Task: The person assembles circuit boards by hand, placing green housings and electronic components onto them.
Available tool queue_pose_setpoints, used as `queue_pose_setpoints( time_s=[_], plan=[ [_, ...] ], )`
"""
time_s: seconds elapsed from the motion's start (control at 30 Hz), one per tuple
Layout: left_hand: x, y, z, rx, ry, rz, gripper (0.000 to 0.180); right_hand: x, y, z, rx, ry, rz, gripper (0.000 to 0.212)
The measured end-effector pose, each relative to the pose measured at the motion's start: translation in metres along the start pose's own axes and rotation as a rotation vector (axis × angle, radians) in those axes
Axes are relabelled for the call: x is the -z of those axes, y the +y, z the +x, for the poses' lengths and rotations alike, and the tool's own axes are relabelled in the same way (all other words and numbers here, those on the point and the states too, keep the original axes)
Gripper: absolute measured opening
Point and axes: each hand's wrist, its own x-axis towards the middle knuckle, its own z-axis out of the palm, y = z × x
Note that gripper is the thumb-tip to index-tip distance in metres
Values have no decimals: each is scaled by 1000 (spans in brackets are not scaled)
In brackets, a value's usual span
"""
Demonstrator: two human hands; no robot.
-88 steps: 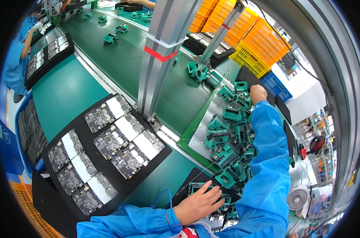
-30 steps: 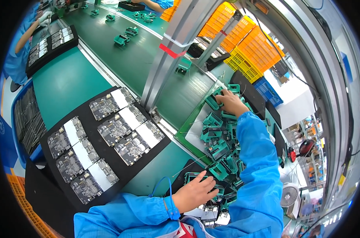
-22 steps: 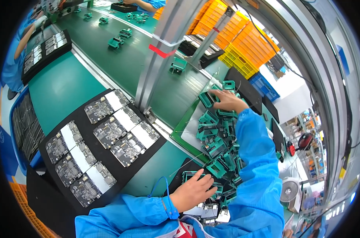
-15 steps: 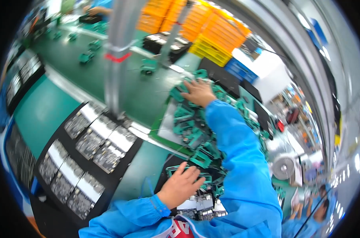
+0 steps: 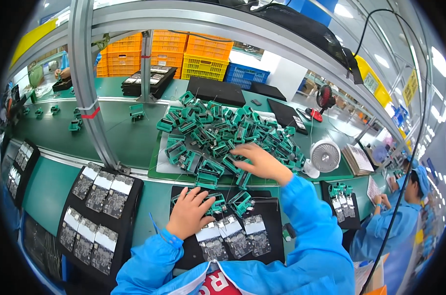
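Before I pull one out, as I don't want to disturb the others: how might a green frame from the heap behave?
The frame would probably feel stiff and light, looking thin-walled and open. It may snag, since frames lie jumbled together in the heap. Rolling seems unlikely, given its boxy shape.

Bright, white light here, with ceiling lamps (image 5: 438, 64) blazing upper right! Soft light spreads over the green desk (image 5: 48, 196) at left. The aluminium beam (image 5: 183, 22) bows across the top, corners go black; green plastic housings (image 5: 228, 130) read fairly crisp mid-frame, the co-worker (image 5: 392, 223) lower right softer.
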Motion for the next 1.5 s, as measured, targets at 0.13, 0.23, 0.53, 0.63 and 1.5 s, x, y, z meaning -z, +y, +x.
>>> queue_pose_setpoints(
  time_s=[0.13, 0.23, 0.53, 0.63, 1.5],
  plan=[
    [17, 11, 11, 15, -28, -25, 75, -7, 20, -99, -159, 82, 2, 44],
    [26, 11, 23, 63, 73, -92, 66, -21, 28, -117, -103, 131, -73, 53],
    [-7, -40, 94, -19, 39, 144, 48, -65, 37, -67, 27, 220, 49, 51],
    [-31, -49, 109, 7, 45, 265, 51, -59, 46, -68, 11, 238, 63, 49],
    [-16, -90, 88, 199, 211, 323, 110, -96, 74, 34, 734, 425, -303, 61]
  ],
)
